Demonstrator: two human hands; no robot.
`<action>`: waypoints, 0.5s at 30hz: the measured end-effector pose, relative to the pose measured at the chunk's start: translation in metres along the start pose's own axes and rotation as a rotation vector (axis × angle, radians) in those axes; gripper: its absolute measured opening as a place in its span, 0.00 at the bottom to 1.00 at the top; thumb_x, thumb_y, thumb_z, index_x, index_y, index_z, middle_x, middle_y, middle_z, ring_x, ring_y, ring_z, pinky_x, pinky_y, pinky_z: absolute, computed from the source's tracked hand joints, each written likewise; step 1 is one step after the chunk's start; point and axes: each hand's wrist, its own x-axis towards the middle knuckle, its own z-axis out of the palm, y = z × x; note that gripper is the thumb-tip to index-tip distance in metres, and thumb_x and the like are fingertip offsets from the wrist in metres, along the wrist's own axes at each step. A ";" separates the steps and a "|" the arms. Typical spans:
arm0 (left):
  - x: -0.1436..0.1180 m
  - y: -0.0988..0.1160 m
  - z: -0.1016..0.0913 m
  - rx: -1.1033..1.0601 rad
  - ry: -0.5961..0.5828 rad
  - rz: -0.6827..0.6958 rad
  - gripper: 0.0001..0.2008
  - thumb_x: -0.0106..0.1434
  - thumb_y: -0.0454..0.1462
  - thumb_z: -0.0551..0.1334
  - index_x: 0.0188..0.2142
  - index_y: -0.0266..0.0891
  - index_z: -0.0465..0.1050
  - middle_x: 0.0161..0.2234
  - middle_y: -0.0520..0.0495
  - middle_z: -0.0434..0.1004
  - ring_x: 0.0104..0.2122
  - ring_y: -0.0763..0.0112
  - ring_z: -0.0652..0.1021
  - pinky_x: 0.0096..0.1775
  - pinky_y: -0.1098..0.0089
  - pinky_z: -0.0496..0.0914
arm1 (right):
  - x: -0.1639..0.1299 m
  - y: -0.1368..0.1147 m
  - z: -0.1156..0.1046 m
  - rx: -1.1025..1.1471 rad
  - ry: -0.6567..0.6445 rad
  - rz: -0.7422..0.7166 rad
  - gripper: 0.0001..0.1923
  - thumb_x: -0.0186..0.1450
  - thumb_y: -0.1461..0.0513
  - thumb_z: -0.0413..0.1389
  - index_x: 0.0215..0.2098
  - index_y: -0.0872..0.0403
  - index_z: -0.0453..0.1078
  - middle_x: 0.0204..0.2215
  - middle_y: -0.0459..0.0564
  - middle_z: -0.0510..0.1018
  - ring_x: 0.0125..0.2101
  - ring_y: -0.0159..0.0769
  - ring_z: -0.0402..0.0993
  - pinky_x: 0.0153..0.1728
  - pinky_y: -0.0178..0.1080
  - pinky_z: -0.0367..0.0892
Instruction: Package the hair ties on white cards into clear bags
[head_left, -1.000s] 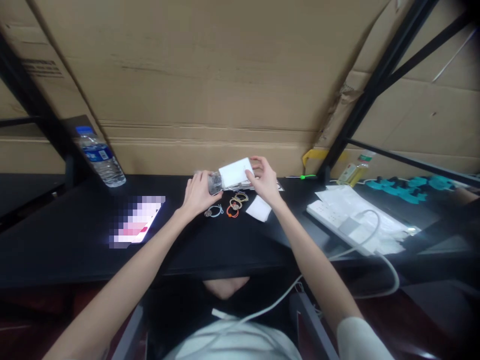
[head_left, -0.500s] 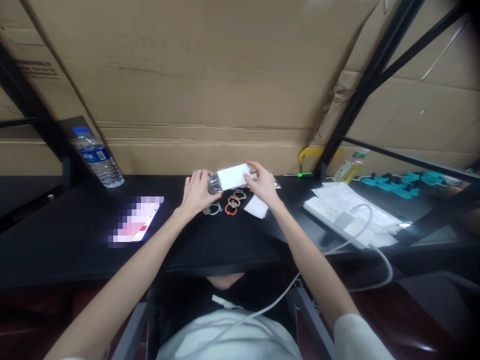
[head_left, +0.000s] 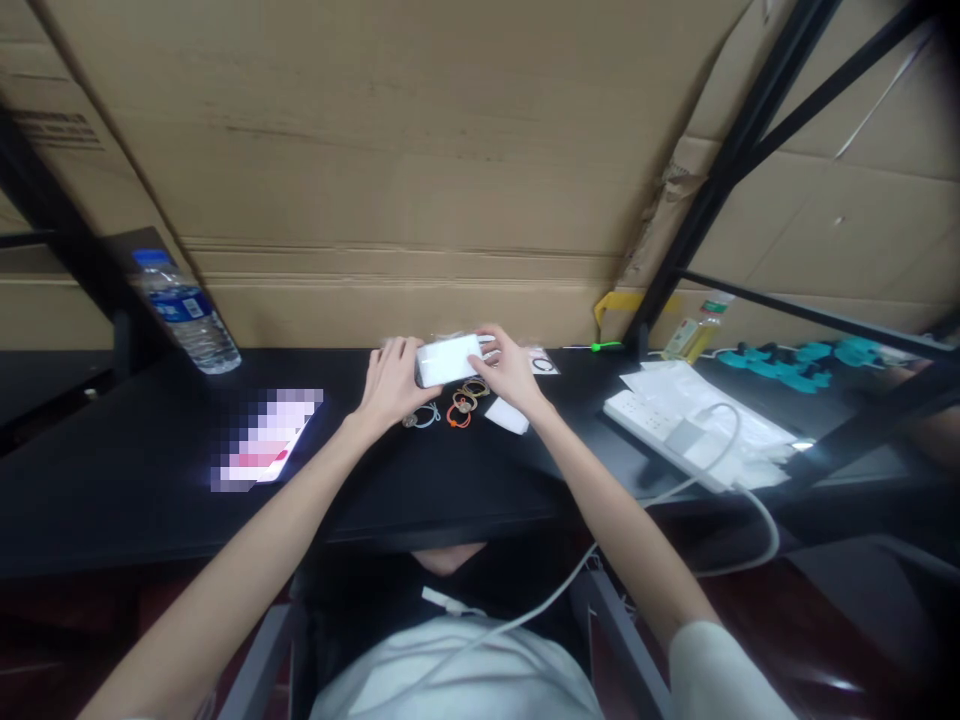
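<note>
Both of my hands are raised just over the far part of the black table, at a white card [head_left: 454, 358] and a clear plastic bag [head_left: 421, 370] around it. My left hand [head_left: 390, 382] is closed on the bag's left end, thumb below and fingers behind. At the right end, my right hand [head_left: 511, 374] pinches the card, its thumb on the front face. Just below lie hair ties: a light blue one [head_left: 427, 415], an orange one [head_left: 457, 414] and a tan one [head_left: 477, 388]. Nearby is a small white piece [head_left: 506, 416], perhaps paper or card.
A lit phone [head_left: 274, 440] and a water bottle [head_left: 184, 312] are on the left. To the right lie a power strip [head_left: 637, 418], plastic bags [head_left: 697, 400], a yellow drink bottle [head_left: 697, 330] and teal pieces [head_left: 795, 365]. A white cable [head_left: 555, 600] crosses my lap.
The white card has moved left, covering the dark see-through end of the bag that showed before. My right hand has shifted left with it; my left hand stays nearly in place.
</note>
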 end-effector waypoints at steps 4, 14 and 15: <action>0.001 -0.002 0.002 0.001 -0.024 0.037 0.30 0.58 0.47 0.70 0.57 0.43 0.67 0.56 0.36 0.75 0.56 0.41 0.74 0.56 0.46 0.65 | 0.000 0.004 0.007 0.015 -0.086 -0.005 0.24 0.64 0.57 0.63 0.58 0.52 0.68 0.41 0.51 0.81 0.32 0.38 0.79 0.39 0.43 0.76; 0.000 -0.001 0.000 -0.031 -0.016 0.179 0.29 0.58 0.46 0.70 0.56 0.42 0.68 0.54 0.38 0.77 0.56 0.45 0.74 0.61 0.49 0.62 | 0.002 0.014 0.014 0.210 -0.173 0.091 0.24 0.64 0.58 0.66 0.56 0.55 0.71 0.43 0.55 0.84 0.38 0.40 0.82 0.40 0.44 0.79; 0.000 0.000 0.001 -0.036 -0.020 0.189 0.30 0.58 0.46 0.70 0.58 0.42 0.68 0.54 0.38 0.77 0.57 0.45 0.74 0.62 0.49 0.62 | 0.002 0.014 0.015 0.185 -0.158 0.083 0.23 0.63 0.58 0.67 0.55 0.55 0.73 0.44 0.56 0.84 0.40 0.41 0.82 0.44 0.45 0.78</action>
